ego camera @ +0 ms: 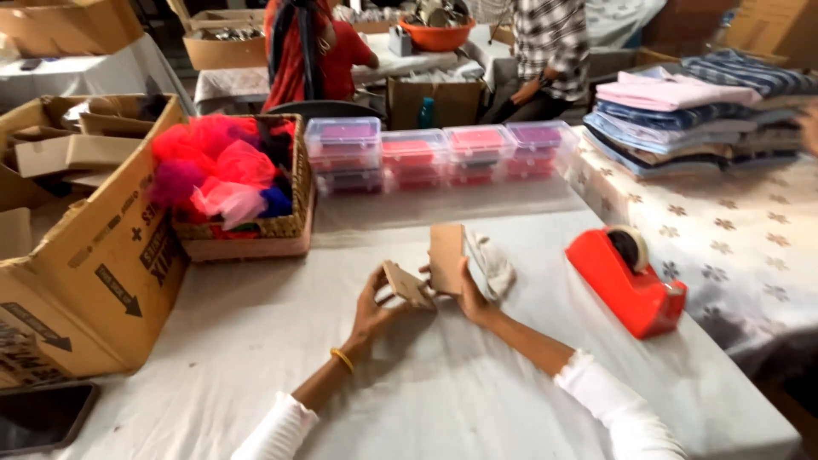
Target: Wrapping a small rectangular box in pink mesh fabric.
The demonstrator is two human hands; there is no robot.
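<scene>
2 small brown cardboard pieces are held above the white bench (477,375), near its centre. The left hand (375,311) is clamped on the tilted cardboard piece (407,284); the right hand (471,298) is clamped on the upright cardboard flap (446,258). A red tape dispenser (629,285) stands to the right.

Bare white cloth on the worktop (443,383) lies open in front of and between the forearms. To the left a large brown cardboard carton (102,281) and a woven basket of bright net puffs (247,183) block the way. A row of clear plastic lidded boxes (443,153) bars the far side; a red tape dispenser (630,281) stands right.
</scene>
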